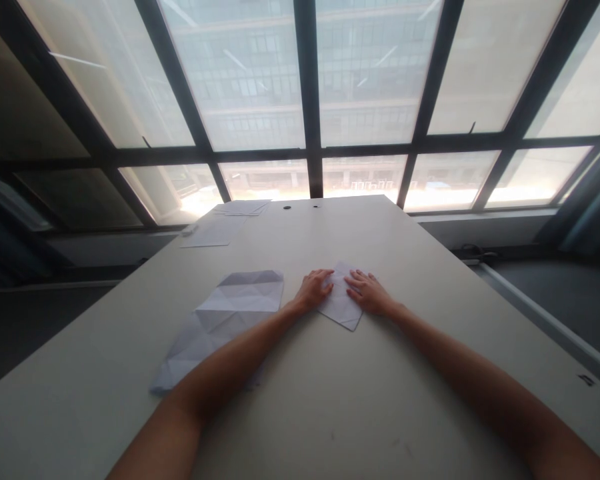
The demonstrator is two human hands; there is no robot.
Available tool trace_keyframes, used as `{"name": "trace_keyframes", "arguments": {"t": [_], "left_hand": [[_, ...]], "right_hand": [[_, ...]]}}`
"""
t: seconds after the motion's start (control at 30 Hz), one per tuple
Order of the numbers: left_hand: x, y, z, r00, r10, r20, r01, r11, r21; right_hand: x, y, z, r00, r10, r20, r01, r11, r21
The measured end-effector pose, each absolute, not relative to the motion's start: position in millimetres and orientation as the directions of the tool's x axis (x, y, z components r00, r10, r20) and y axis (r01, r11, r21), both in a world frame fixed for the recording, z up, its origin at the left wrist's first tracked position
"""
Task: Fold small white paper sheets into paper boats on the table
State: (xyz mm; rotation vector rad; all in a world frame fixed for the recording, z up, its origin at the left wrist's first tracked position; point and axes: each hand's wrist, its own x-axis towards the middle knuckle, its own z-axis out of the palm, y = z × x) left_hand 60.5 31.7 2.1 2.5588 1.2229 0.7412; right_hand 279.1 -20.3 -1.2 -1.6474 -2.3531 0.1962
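Two bare hands rest on a folded sheet of white paper

The left hand (314, 289) and the right hand (370, 292) meet from opposite sides over the folded white paper (341, 310), which lies on the white table (405, 260) directly beneath and between them; one pointed corner shows on the near side of the grip, and another part shows just beyond the fingertips.

The left forearm comes in diagonally from the near left, its hand palm down, the fingers together and slightly bent toward the right, the thumb set apart on the near side; the right forearm slants in from the near right, its hand lower at the knuckles and flatter, the fingers a little spread and aimed left and away. Both hands are unclenched, with their fingertips on the paper; neither is closed around it, and whether any edge is lightly pinched under the fingers I cannot tell; a narrow strip of paper shows between the hands.

To the left of the grip lies a larger creased white sheet (240, 303), opened out and marked with crossing folds, the left forearm passing over its near right part; farther off, beyond the grip and to its left, flat white papers (210, 233) lie near the table's edge; beyond everything stand dark-framed windows (307, 87).
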Motion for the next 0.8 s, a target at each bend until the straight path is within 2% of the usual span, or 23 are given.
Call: {"name": "trace_keyframes", "arguments": {"t": [0.27, 0.43, 0.8], "left_hand": [[60.3, 35.4, -2.7, 0.395, 0.833, 0.387, 0.729, -0.541, 0.419], [63.4, 28.2, 5.6, 0.288, 0.905, 0.314, 0.760, -0.415, 0.499], [61.3, 36.1, 11.3, 0.266, 0.953, 0.144, 0.811, -0.302, 0.500]], "right_hand": [[274.4, -21.5, -5.8, -0.278, 0.946, 0.165, 0.914, 0.313, -0.258], [273.9, -23.1, -4.1, -0.314, 0.933, 0.173, 0.906, 0.349, -0.240], [274.5, -24.7, -0.5, -0.403, 0.896, 0.188, 0.864, 0.440, -0.244]]}}
